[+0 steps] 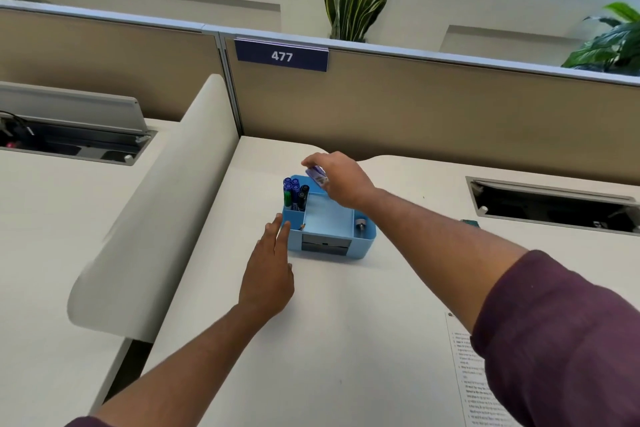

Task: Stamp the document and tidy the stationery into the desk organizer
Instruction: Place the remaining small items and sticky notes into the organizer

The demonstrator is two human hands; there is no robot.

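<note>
A light blue desk organizer (365, 242) stands on the white desk. Its back left compartment holds several blue, black and green markers (294, 192). A pencil tip (302, 226) pokes up at its front left, and a small round object (361, 224) lies in the right slot. My right hand (341, 178) hovers over the organizer's back edge, shut on a small purple stamp pad (317, 175). My left hand (268, 269) lies flat on the desk with fingers apart, fingertips touching the organizer's left wall. The printed document (465, 388) lies at the lower right, partly under my right sleeve.
A beige partition with a sign reading 477 (282, 55) closes the back of the desk. A curved white divider (156, 218) runs along the left. An open cable hatch (554, 204) is cut into the desk at right; a small dark object (470, 222) sits near it.
</note>
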